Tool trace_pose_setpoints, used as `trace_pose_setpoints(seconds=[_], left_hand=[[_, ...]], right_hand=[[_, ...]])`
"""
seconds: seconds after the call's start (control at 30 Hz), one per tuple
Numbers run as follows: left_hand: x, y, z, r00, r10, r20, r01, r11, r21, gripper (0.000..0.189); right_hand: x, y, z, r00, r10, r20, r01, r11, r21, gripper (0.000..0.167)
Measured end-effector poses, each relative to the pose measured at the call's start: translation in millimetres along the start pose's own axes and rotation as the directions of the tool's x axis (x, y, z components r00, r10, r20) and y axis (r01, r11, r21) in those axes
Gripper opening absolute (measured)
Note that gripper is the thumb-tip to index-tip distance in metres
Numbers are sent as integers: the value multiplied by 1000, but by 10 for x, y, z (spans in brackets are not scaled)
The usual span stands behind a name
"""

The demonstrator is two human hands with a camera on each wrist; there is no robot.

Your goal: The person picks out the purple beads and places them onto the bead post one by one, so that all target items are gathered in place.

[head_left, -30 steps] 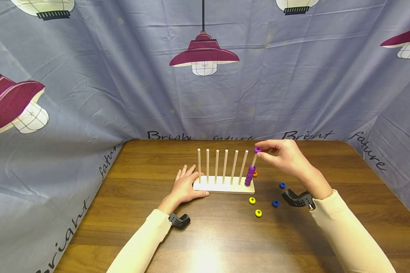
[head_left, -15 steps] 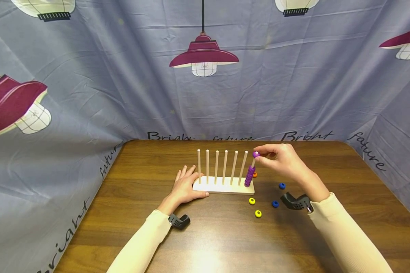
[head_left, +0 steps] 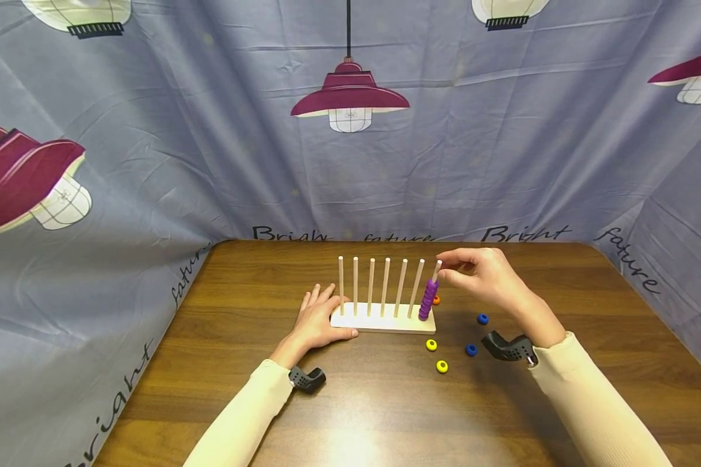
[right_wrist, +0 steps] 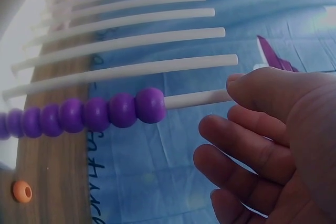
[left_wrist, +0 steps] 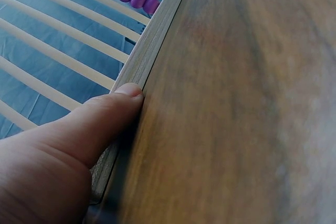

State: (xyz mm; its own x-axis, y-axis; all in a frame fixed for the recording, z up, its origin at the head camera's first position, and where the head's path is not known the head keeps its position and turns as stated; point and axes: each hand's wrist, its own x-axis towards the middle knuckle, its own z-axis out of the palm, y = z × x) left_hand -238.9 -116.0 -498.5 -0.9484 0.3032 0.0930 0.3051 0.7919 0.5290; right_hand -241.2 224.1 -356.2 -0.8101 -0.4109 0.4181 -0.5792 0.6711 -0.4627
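A pale wooden bead stand [head_left: 380,318] with a row of upright pegs sits on the table. Its rightmost peg carries a stack of purple beads [head_left: 428,299]; the topmost purple bead [right_wrist: 150,105] rests against the others. The other pegs are bare. My left hand [head_left: 317,319] holds the stand's left end, thumb [left_wrist: 113,111] against the front edge and fingers behind. By the tip of the rightmost peg [right_wrist: 197,99] is my right hand [head_left: 480,272], nothing in it, thumb and fingers apart and loosely bent. Whether its thumb touches the peg, I cannot tell.
Two yellow beads [head_left: 431,345] lie in front of the stand's right end. Two blue beads [head_left: 483,319] lie further right on the wooden table [head_left: 257,279]. An orange bead [right_wrist: 22,191] lies behind the stack. A printed curtain [head_left: 239,130] hangs behind the table.
The purple bead pinched by my right hand has gone onto the rightmost peg and dropped onto the stack. My right hand has lowered slightly and let go. My left hand has stayed put.
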Motion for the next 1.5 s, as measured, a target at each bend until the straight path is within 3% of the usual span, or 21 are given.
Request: trace_pose_setpoints(seconds=[0.6,0.83,1.5], left_hand=[[2,-16,18,1000,1,-6,-1,1000,5,71],[-3,-4,3,1000,-7,0,7,1000,17,71],[-12,4,4,1000,5,-11,-5,1000,5,69]], right_hand=[[-63,67,28,1000,-11,-21,11,1000,3,19],[-119,121,54,996,87,28,-87,996,13,20],[-471,511,266,975,221,37,-220,975,-28,26]])
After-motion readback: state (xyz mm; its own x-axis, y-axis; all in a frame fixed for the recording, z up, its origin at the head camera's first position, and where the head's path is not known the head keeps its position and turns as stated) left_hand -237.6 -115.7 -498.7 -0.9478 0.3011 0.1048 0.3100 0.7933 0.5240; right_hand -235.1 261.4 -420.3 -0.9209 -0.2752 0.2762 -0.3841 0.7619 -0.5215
